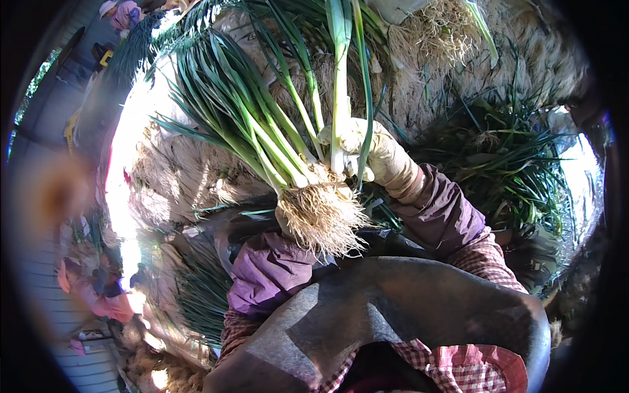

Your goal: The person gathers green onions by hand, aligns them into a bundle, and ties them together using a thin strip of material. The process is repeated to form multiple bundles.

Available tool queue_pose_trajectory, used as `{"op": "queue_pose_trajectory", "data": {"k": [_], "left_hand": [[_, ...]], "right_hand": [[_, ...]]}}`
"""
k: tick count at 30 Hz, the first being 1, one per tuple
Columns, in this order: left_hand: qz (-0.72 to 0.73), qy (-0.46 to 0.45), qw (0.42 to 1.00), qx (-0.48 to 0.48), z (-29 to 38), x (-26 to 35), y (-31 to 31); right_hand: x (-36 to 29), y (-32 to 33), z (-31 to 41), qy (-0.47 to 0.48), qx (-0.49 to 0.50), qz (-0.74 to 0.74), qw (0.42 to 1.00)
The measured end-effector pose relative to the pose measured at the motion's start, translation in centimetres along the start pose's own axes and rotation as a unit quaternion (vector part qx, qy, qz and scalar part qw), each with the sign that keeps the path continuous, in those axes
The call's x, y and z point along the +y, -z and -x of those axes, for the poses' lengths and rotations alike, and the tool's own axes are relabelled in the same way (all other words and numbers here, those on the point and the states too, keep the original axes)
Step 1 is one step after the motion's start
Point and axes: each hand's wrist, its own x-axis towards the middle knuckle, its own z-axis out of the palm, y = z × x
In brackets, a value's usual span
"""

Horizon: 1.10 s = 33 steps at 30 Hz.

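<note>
A bunch of green onions (pixel 265 132) with white stems and pale, stringy roots lies across my left hand (pixel 285 222), which is mostly hidden behind the roots; only a bit of it shows above the purple sleeve. My right hand (pixel 361 140), in a pale, soiled glove, grips a thick green onion (pixel 339 108) by its white base at the right side of the bunch. A yellowish-green leaf (pixel 367 98) hangs down by its fingers. Both hands are close together over the front of my dark apron (pixel 393 294).
Heaped green onions with roots outward (pixel 182 172) stretch beyond the bunch. Loose green leaves (pixel 506 167) are piled at the right, and more onions (pixel 204 294) lie at the lower left. Other people (pixel 100 294) are at the left and upper left (pixel 125 14).
</note>
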Motion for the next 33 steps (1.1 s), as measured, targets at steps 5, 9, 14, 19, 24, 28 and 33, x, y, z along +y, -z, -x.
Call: {"op": "queue_pose_trajectory", "data": {"k": [5, 9, 14, 19, 24, 28, 33], "left_hand": [[0.006, -0.006, 1.000, 0.005, 0.2, 0.0, 0.1], [0.011, -0.009, 1.000, 0.007, 0.2, -0.4, 0.4], [0.037, -0.039, 0.998, 0.035, 0.6, -0.8, 0.9], [-0.119, -0.043, 0.985, 0.114, 0.1, 0.0, 0.2], [0.102, -0.012, 0.995, 0.008, -0.6, -0.3, -1.7], [0.071, -0.041, 0.996, -0.023, -0.9, -0.5, -2.4], [0.072, -0.051, 0.996, -0.020, -0.7, -0.3, -2.5]], "right_hand": [[3.5, 1.3, 0.5, 0.032, 0.026, -0.055, 0.998], [4.7, 2.0, 0.8, 0.142, 0.002, 0.032, 0.989], [4.2, 2.3, 0.6, -0.002, -0.010, -0.167, 0.986], [3.6, 1.5, 0.4, -0.036, 0.061, -0.127, 0.989], [3.4, 0.7, 0.5, -0.015, 0.059, -0.004, 0.998], [3.3, 0.4, 0.5, -0.003, 0.043, -0.017, 0.999], [5.1, 0.2, 1.8, -0.047, 0.111, -0.063, 0.991]]}}
